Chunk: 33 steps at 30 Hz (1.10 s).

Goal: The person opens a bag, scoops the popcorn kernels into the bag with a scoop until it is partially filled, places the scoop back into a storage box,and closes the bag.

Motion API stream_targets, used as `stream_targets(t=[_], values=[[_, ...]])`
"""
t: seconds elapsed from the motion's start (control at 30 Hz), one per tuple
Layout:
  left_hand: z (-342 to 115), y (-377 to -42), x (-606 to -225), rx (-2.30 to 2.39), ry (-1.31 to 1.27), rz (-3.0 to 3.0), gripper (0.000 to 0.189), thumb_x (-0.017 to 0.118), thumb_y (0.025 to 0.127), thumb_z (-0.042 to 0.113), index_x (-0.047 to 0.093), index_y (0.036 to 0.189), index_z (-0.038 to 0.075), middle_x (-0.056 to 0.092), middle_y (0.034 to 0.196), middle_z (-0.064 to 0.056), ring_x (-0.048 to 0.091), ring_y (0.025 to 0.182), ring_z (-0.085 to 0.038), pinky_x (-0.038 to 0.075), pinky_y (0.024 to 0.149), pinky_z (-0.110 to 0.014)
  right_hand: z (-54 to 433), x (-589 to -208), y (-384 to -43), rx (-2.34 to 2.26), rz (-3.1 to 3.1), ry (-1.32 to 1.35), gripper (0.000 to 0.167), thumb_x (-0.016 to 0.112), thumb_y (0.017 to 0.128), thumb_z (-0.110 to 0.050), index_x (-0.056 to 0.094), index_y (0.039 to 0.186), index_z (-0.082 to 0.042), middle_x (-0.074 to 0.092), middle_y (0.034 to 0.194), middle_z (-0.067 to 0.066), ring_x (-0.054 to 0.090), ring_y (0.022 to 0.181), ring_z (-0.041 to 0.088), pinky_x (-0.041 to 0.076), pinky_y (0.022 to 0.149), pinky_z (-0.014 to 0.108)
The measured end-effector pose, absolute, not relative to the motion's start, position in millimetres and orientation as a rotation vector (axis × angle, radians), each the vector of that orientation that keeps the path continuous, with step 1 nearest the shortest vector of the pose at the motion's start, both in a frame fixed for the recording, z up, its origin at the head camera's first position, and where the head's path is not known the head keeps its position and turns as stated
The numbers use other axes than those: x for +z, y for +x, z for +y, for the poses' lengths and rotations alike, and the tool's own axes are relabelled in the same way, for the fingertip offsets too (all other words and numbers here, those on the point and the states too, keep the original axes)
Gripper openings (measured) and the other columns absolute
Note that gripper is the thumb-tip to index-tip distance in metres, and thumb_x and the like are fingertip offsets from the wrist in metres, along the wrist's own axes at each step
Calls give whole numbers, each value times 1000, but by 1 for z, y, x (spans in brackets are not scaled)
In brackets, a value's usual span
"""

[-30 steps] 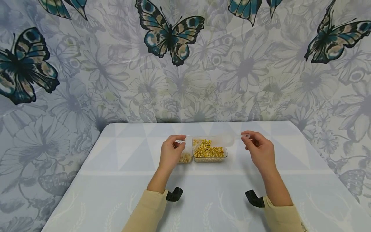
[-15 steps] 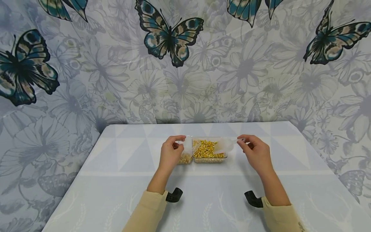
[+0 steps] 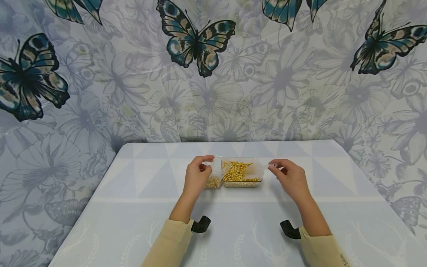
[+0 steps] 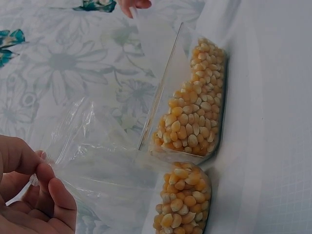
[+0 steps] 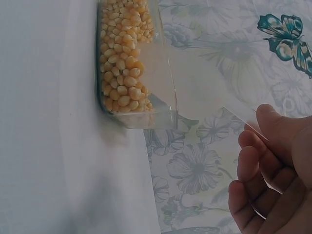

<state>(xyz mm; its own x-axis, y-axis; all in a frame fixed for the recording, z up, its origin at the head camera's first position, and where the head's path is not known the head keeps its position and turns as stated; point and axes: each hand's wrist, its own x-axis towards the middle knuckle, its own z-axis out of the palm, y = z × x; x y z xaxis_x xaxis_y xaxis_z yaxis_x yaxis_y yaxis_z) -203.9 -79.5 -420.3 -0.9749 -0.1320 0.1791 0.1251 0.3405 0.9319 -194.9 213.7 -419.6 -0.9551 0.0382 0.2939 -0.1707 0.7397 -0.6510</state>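
A clear rectangular box (image 3: 261, 179) holding yellow corn kernels (image 3: 235, 171) stands near the far side of the table. My right hand (image 3: 290, 178) pinches the thin handle of a translucent plastic scoop (image 5: 195, 83) between thumb and forefinger. The scoop's broad end dips into the box, against the kernels on its right side. My left hand (image 3: 197, 174) pinches the gathered top of a clear plastic bag (image 4: 112, 170). More corn kernels (image 4: 183, 200) fill the bag's bottom, which sits right beside the box's left end.
The table (image 3: 233, 222) has a pale patterned cover. Behind it hangs a butterfly-print cloth (image 3: 213, 104). Black curved pieces (image 3: 201, 224) stick out from both sleeve cuffs.
My right hand has moved left and slightly down, taking the scoop from above the box's right side down into the kernels. The left hand and bag have stayed in place.
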Motion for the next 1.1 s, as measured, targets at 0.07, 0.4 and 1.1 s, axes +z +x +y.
stream_targets(t=[0.07, 0.4, 1.1], values=[[-79, -204, -420, -1690, 5, -2381, 34, 58, 88, -1, 75, 113, 16, 68, 106, -2, 50, 77, -15, 42, 62, -22, 214, -421, -195, 1026, -2667, 108, 20, 69, 94, -22, 73, 111, -12, 68, 91, 6, 54, 65, 13, 44, 53, 23], [-79, -204, -420, -1698, 11, -2390, 34, 58, 89, 0, 75, 113, 17, 68, 108, -2, 50, 77, -16, 42, 62, -22, 221, -427, -199, 942, -2799, 124, 25, 70, 93, -29, 73, 110, -12, 70, 94, 6, 54, 71, 16, 42, 56, 28], [-78, -205, -422, -1694, 20, -2406, 34, 59, 89, -1, 74, 114, 17, 68, 109, -2, 51, 78, -16, 43, 64, -24, 222, -448, -205, 1038, -2819, 130, 29, 70, 92, -28, 74, 116, -12, 72, 97, 7, 58, 69, 15, 44, 55, 27]])
